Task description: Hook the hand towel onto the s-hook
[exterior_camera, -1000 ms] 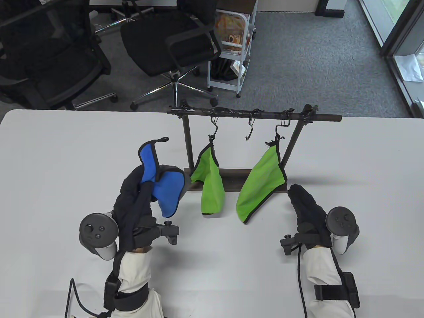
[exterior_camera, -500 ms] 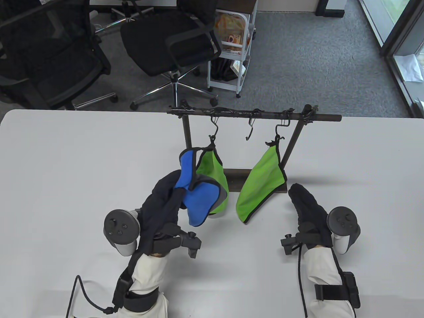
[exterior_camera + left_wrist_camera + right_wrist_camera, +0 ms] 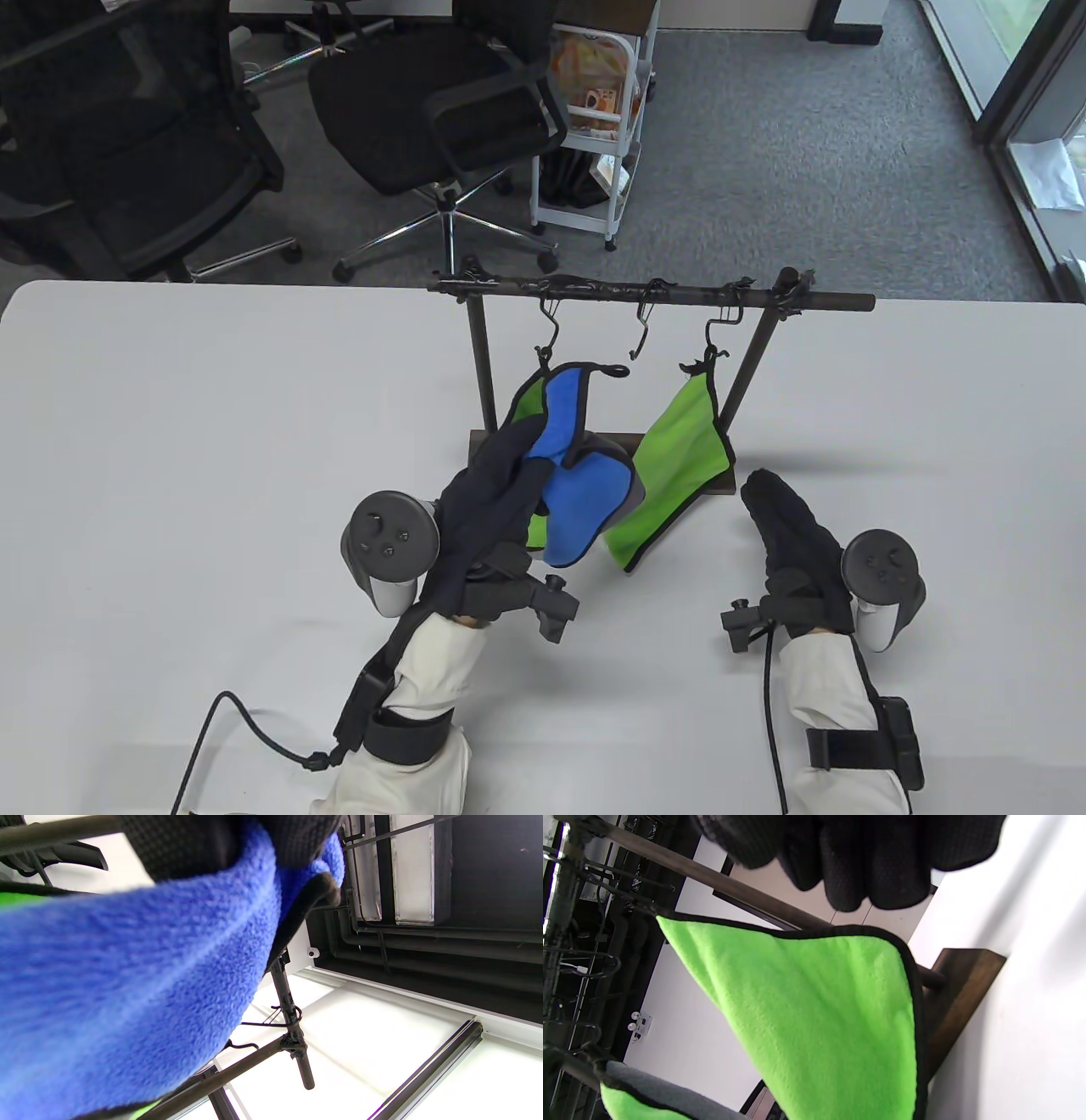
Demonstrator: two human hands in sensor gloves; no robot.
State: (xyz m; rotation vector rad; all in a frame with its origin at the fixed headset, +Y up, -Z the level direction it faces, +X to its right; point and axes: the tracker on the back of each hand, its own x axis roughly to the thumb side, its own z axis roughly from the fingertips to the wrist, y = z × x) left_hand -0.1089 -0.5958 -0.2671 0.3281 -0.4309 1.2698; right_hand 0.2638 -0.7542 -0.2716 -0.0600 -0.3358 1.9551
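My left hand (image 3: 496, 484) grips a blue hand towel (image 3: 577, 492) and holds it up in front of the rack, its black loop (image 3: 612, 370) at the top, just below and left of the bare middle s-hook (image 3: 641, 331). The blue towel fills the left wrist view (image 3: 127, 993). Two green towels hang from the outer hooks: the left one (image 3: 528, 395) is partly hidden behind the blue towel, the right one (image 3: 683, 458) also shows in the right wrist view (image 3: 818, 1018). My right hand (image 3: 789, 531) rests flat on the table, open and empty.
The dark rack's bar (image 3: 653, 293) spans two posts on a wooden base (image 3: 721, 484) at the table's far middle. The white table (image 3: 170, 424) stretches left and right. Office chairs (image 3: 441, 110) and a white cart (image 3: 594, 119) stand beyond the far edge.
My left hand has carried the blue towel rightward, from left of the rack to in front of the left green towel, the loop nearing the middle hook. The right hand stayed put.
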